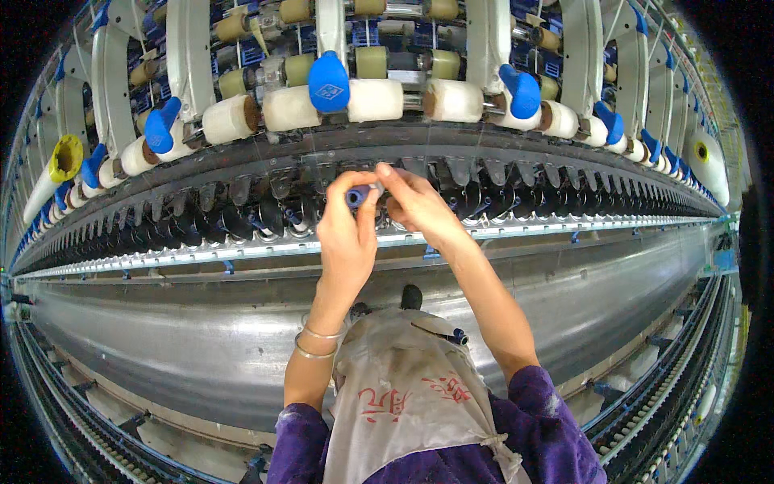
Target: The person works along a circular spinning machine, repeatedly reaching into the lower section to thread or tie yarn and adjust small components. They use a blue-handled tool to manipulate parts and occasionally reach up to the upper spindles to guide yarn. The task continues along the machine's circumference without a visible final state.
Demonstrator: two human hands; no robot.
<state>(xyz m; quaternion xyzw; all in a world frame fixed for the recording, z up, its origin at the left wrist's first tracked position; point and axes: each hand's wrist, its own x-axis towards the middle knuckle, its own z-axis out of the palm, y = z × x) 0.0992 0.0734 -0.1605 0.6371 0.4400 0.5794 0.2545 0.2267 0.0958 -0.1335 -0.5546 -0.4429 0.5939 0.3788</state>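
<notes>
My left hand [347,219] is closed round a small blue-purple bobbin tube [355,196], its hollow end pointing to the left. Close against it, my right hand [414,203] has thumb and fingers pinched together at the tube's other end. Whether a thread lies between those fingertips is too fine to make out. Both hands are raised over the spindle row [286,214] of a spinning frame, where dark bobbins stand behind a pale rail.
Beyond my hands run white rollers [375,100] and blue-capped arms [329,82]. A yellow-ended tube [66,157] leans at far left. The pale rail [274,248] crosses in front of me. Another machine row [645,403] stands behind me, across the shiny floor [201,323].
</notes>
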